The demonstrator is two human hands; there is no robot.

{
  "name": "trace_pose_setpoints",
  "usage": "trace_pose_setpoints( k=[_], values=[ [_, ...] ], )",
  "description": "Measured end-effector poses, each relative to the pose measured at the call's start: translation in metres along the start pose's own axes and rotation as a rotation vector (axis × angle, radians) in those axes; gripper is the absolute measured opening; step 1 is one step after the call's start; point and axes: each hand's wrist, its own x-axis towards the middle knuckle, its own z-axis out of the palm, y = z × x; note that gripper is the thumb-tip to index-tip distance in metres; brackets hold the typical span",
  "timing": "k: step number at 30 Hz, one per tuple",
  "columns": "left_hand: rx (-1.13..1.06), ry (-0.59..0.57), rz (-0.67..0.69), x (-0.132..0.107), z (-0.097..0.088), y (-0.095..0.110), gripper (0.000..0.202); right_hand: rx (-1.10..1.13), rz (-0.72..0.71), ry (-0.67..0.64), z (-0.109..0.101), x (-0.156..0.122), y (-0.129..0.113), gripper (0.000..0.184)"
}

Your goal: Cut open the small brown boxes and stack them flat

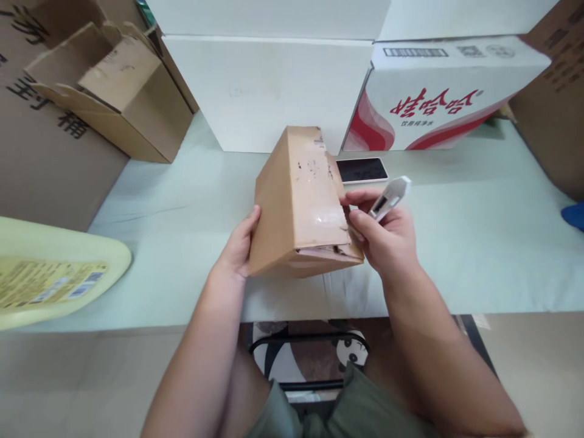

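A small brown cardboard box (298, 201) with worn tape stands tilted on the pale green table (182, 201) in the middle of the view. My left hand (237, 246) presses against its left side, thumb up along the edge. My right hand (387, 234) touches the box's right edge with its fingertips and is closed round a white utility knife (391, 196), whose tip points up and to the right.
A phone (362, 170) lies face up behind the box. White cartons (274, 91) and a red-printed carton (433, 91) stand at the back. An open brown carton (118, 91) sits at the back left, a yellow container (50, 277) at the left edge, a blue object (573, 216) far right.
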Motion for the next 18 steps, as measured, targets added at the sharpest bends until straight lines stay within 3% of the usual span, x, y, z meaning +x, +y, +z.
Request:
trace_pose_setpoints(
  k=[5,8,11,13,16,18],
  values=[
    [-0.052,-0.093,-0.057,0.000,0.001,-0.004,0.048,-0.059,-0.163,0.089,-0.002,0.002,0.002,0.021],
    [0.051,-0.015,0.018,0.005,0.002,-0.009,0.043,-0.092,-0.147,0.087,-0.004,0.004,0.005,0.029],
    [0.220,0.159,0.260,0.005,0.005,-0.014,0.053,-0.136,-0.107,0.052,-0.004,0.005,0.006,0.032],
    [0.232,0.201,0.485,-0.003,0.007,-0.015,0.057,-0.164,-0.054,0.019,-0.002,0.005,0.005,0.031],
    [0.221,0.008,0.766,-0.024,0.009,-0.015,0.068,-0.234,0.026,0.001,0.001,0.006,0.004,0.030],
    [0.358,-0.099,0.888,-0.037,0.009,-0.015,0.083,-0.269,0.045,0.001,0.003,0.007,0.003,0.030]
  ],
)
